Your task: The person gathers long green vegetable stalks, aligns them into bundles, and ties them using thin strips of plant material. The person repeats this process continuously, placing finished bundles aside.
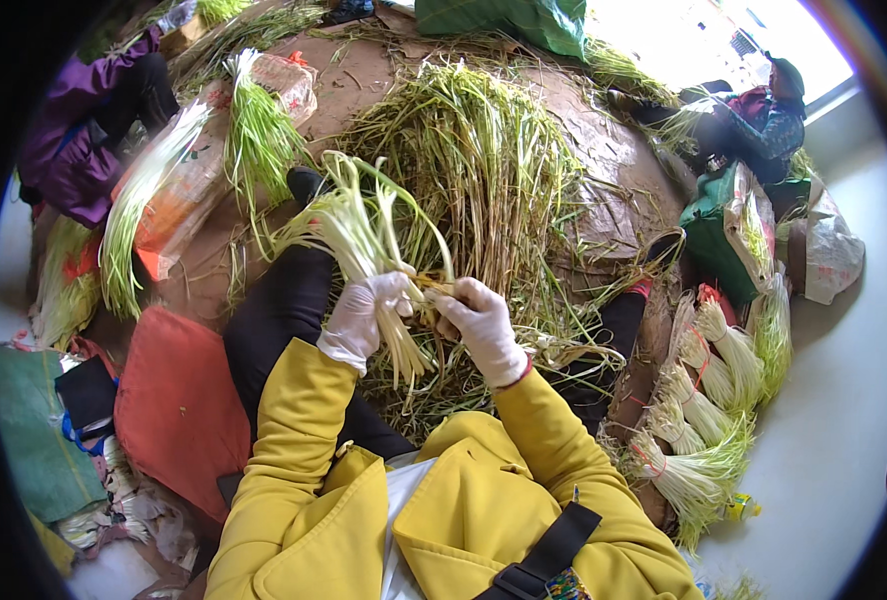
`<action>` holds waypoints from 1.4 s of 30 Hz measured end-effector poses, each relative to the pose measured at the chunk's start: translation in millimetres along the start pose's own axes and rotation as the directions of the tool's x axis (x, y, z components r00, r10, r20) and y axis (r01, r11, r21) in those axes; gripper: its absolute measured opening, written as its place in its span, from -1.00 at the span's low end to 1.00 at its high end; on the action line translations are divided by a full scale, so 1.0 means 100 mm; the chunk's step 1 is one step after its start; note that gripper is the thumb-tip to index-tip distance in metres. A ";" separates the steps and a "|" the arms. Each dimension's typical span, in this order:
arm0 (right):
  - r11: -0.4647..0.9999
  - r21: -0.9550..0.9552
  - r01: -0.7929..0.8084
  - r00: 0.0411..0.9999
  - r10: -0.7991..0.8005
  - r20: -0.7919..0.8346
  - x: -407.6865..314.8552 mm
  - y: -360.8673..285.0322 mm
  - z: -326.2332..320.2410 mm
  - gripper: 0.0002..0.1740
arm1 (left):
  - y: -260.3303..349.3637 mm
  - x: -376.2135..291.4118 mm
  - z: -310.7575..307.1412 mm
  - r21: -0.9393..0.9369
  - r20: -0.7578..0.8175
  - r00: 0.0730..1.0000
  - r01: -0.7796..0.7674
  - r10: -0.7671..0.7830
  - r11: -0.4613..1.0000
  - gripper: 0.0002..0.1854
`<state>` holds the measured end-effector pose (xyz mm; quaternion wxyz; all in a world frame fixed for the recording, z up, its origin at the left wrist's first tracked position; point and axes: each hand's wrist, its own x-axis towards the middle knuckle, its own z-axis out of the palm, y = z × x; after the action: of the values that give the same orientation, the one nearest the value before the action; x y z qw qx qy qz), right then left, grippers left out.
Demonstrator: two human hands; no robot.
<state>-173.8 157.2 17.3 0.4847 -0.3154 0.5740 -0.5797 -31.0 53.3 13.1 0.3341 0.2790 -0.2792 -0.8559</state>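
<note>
My left hand (362,315), in a thin white glove, grips a bunch of long pale-green stalks (346,225), which look like blanched garlic shoots. Their white ends hang below the fist and their leaves fan out above it. Close beside it, my gloved right hand (481,319) pinches some yellow-brown withered leaf (434,283) at the edge of the bunch. One long leaf curves over between the two hands. Beyond them, a large heap of green and brown stalks (481,180) lies between my legs.
Several tied bundles (695,420) lie to my right beside a small yellow bottle (742,508). At left are a red cloth (181,412) and loose stalks (155,180) on a sack (196,202). Two people sit farther off, one in a purple jacket (76,142), another near a green bag (717,225).
</note>
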 end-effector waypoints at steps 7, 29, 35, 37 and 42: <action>0.291 -0.956 0.027 0.999 -0.027 0.020 -0.78 0.53 -0.96 -0.85 | 0.23 0.07 -0.20 -0.173 -0.077 0.985 -0.163 0.152 0.971 -0.79; 0.938 -0.334 0.094 0.993 -0.064 0.099 -0.01 -0.45 -0.27 -0.72 | -0.08 0.03 0.00 0.073 0.110 0.994 -0.025 0.017 0.997 -0.80; 0.961 0.250 0.115 0.977 -0.064 -0.204 0.12 -0.19 -0.41 -0.86 | -0.13 0.03 -0.11 0.215 -0.071 0.994 -0.065 0.082 0.974 -0.85; 0.928 0.071 0.367 0.874 -0.317 -0.369 0.06 -0.49 -0.90 -0.81 | -0.08 0.06 -0.20 0.261 -0.049 0.997 -0.041 0.056 0.964 -0.83; 0.808 -0.090 0.583 0.795 -0.589 -0.142 0.01 -1.14 -1.11 -0.61 | 0.02 0.07 -0.28 0.119 0.089 0.992 0.084 -0.095 0.989 -0.71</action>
<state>-299.7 181.3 111.9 0.2264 -0.4392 0.4978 -0.7128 -15.8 39.3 -7.2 0.2651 0.2694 -0.3307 -0.8647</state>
